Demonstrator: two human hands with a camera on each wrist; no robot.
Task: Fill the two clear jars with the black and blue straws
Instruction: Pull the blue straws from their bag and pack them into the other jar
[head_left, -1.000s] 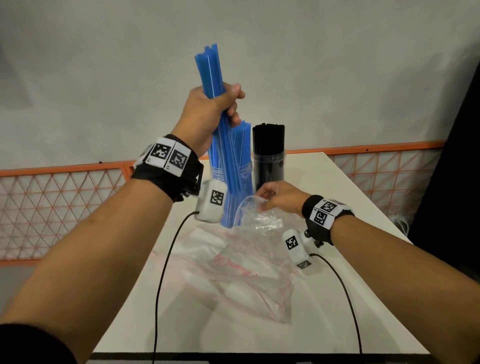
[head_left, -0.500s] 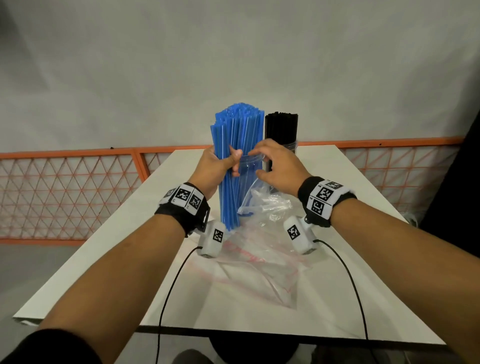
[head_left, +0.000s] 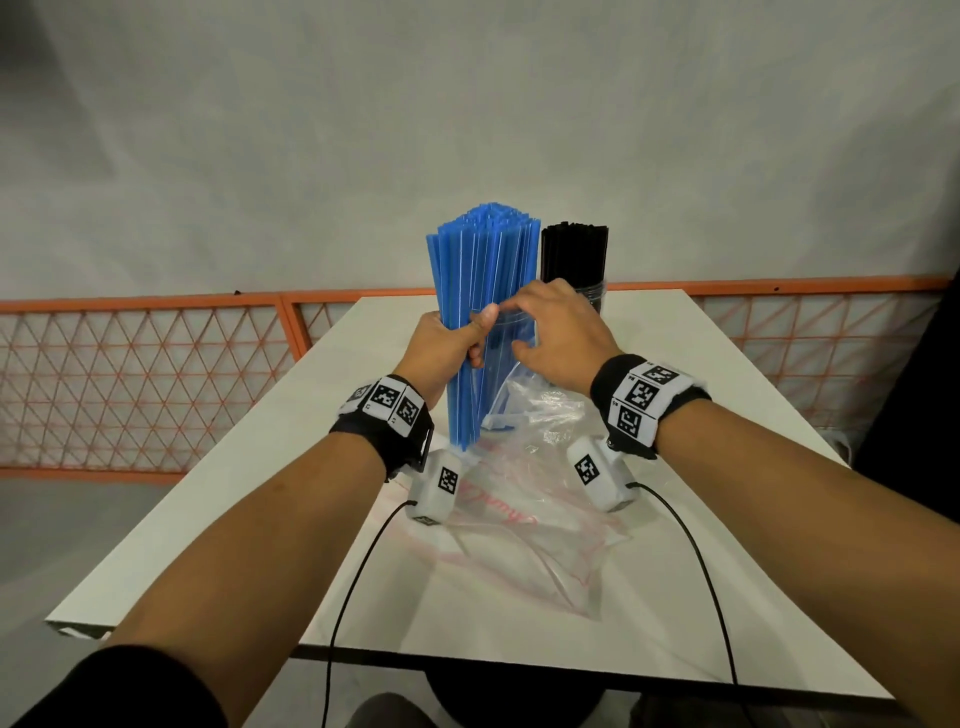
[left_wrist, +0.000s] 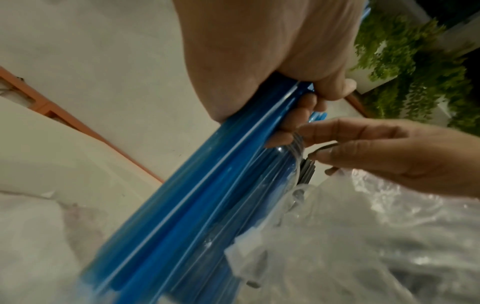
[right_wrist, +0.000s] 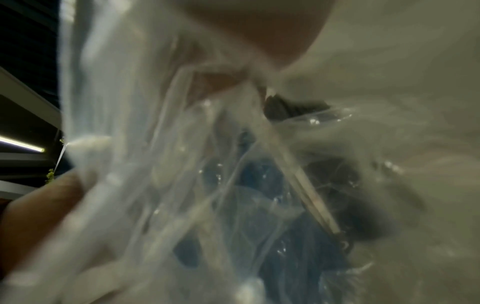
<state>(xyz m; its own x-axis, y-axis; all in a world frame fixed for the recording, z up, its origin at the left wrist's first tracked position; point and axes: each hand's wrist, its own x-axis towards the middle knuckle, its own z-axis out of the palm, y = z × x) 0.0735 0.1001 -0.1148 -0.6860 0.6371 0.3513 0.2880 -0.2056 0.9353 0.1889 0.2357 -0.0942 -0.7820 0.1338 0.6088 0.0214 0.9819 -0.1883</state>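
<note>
My left hand grips a thick bundle of blue straws that stands upright with its lower ends on the table. Right behind it a clear jar holds more blue straws. My right hand curls round that jar near its rim, index finger above and thumb below, close to my left fingertips. A second clear jar, packed with black straws, stands just right of the first. In the right wrist view, crumpled clear plastic covers most of the picture, with blue showing dimly through it.
A crumpled clear plastic bag with red print lies on the white table under my wrists. Two black cables run off the table's near edge. An orange mesh fence runs behind the table, in front of a grey wall.
My left hand brought the blue bundle down from high above the jars to stand on the table. My right hand left the bag and moved up to the jar's rim.
</note>
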